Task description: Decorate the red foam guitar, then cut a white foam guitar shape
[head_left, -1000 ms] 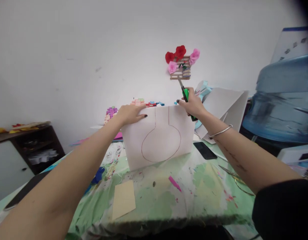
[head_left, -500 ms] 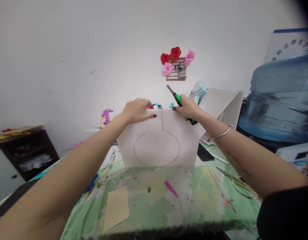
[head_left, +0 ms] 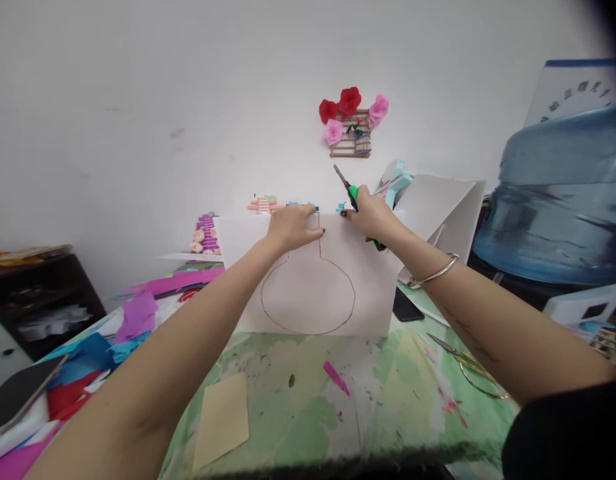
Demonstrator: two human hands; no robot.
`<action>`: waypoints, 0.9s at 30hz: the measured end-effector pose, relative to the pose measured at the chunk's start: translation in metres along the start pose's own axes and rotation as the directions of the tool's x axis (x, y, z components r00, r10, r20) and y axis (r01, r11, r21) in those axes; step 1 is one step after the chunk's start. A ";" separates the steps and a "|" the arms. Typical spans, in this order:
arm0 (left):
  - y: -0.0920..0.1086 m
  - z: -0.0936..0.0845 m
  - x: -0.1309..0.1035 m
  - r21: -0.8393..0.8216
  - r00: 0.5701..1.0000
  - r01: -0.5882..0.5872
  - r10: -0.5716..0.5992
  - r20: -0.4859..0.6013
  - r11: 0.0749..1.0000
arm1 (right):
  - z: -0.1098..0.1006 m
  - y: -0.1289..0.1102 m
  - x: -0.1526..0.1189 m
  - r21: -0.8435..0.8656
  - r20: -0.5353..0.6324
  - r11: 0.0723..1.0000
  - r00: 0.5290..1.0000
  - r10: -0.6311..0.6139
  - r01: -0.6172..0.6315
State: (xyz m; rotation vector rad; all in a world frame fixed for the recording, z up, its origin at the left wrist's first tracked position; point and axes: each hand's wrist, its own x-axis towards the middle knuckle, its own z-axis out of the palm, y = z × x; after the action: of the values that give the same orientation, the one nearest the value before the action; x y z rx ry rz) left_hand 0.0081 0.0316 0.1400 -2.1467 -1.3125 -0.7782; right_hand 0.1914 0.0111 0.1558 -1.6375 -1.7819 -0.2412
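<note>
Table (head_left: 308, 413) fills six o'clock; the board (head_left: 311, 293) stands upright on it toward twelve. The left hand (head_left: 293, 228) clasps the board's top edge; at one o'clock, the right hand (head_left: 375, 217) has fingers wrapped round the knife (head_left: 355, 193), tip pointing to eleven.

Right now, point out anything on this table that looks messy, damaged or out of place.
In front of the upright white sheet, a loose pink strip and small coloured scraps litter the tablecloth, which looks blotched, perhaps stained. No tear shows in the sheet.
</note>
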 end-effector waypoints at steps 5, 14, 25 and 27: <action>0.003 0.005 0.006 -0.015 0.998 0.064 -0.064 0.006 0.998 | 0.000 0.009 -0.013 0.026 -0.092 0.992 0.988 -0.123 0.126; -0.002 0.005 0.013 -0.023 0.997 0.041 -0.040 0.060 0.999 | -0.003 0.062 -0.107 -0.193 0.130 0.910 0.929 -0.346 0.366; -0.002 -0.010 0.042 -0.017 0.946 -0.138 0.137 0.293 0.990 | 0.035 0.069 -0.129 -0.434 0.330 0.770 0.878 -0.347 0.468; -0.004 -0.005 0.042 -0.033 0.951 -0.122 0.126 0.284 0.992 | 0.039 0.066 -0.127 -0.402 0.306 0.806 0.893 -0.330 0.435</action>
State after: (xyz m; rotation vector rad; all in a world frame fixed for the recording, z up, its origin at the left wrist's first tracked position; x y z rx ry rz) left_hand 0.0186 0.0563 0.1730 -2.3948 -1.2944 -0.4396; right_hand 0.2341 -0.0569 0.0305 -1.6398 -2.3672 -0.7488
